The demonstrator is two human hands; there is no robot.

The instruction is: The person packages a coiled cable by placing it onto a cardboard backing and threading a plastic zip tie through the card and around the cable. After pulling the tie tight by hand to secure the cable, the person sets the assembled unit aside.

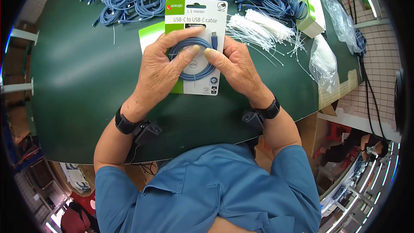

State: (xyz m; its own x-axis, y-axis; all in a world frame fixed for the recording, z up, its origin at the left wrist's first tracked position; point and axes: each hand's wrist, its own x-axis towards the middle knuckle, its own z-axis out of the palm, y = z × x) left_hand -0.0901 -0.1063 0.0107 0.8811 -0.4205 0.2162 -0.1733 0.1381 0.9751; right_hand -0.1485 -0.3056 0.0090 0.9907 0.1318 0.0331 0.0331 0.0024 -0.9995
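Note:
Between my hands, in front of my chest, stands a white and green packaging card (pixel 196 13) with a hanging slot near its top. A coiled blue USB cable (pixel 190 77) lies against its front, one plug pointing up at the right. My left hand (pixel 158 62) grips the card's left side, its thumb pressed on the coil and a finger across the card's front above it. On the right side, my right hand (pixel 237 67) also holds the card, thumb on the coil and fingers hidden behind. The two thumb tips nearly meet inside the loop. Another green and white card (pixel 149 39) shows partly behind my left hand.
Many coiled blue cables (pixel 151 2) are heaped along the far side of the green table (pixel 86 90). White cable ties (pixel 263 28) lie to the right, beside a stack of cards (pixel 311 13) and clear plastic bags (pixel 324 62). Another person (pixel 355 149) sits at far right.

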